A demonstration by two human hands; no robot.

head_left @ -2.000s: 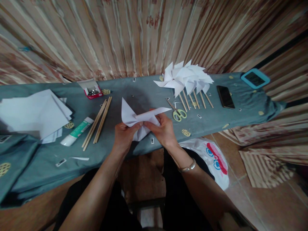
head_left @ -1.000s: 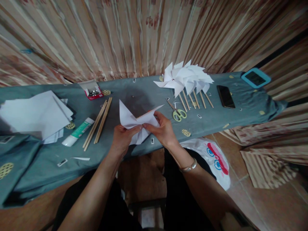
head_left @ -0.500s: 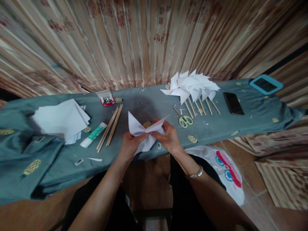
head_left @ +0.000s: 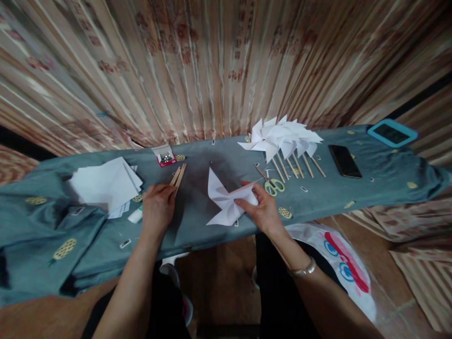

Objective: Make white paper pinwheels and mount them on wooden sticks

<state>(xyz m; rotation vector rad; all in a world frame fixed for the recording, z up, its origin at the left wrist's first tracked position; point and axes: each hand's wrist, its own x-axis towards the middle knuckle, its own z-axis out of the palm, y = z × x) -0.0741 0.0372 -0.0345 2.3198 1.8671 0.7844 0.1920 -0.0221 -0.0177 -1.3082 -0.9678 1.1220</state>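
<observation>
My right hand (head_left: 263, 207) pinches a white paper pinwheel (head_left: 226, 202) by one side, thumb on top, its folded blades spread over the table. Out to the left, my left hand (head_left: 157, 207) lies over several wooden sticks (head_left: 179, 178). Only the sticks' far ends show beyond it. Its fingers are bent downward and mostly hidden, so I cannot see whether they grip a stick. A glue stick (head_left: 135, 215) is partly covered by that hand. Green-handled scissors (head_left: 271, 184) lie just beyond my right hand.
Finished pinwheels on sticks (head_left: 282, 139) lie overlapped at the back right. Farther right are a black phone (head_left: 345, 161) and a blue-framed device (head_left: 392, 133). A small open box of metal pins (head_left: 165, 157) and a stack of white paper (head_left: 106, 183) are on the left. A curtain (head_left: 212, 70) hangs behind.
My left hand has let go of the pinwheel and moved left onto the wooden sticks. My right hand keeps the pinwheel, now turned flatter and slightly to the right. The view has shifted a little.
</observation>
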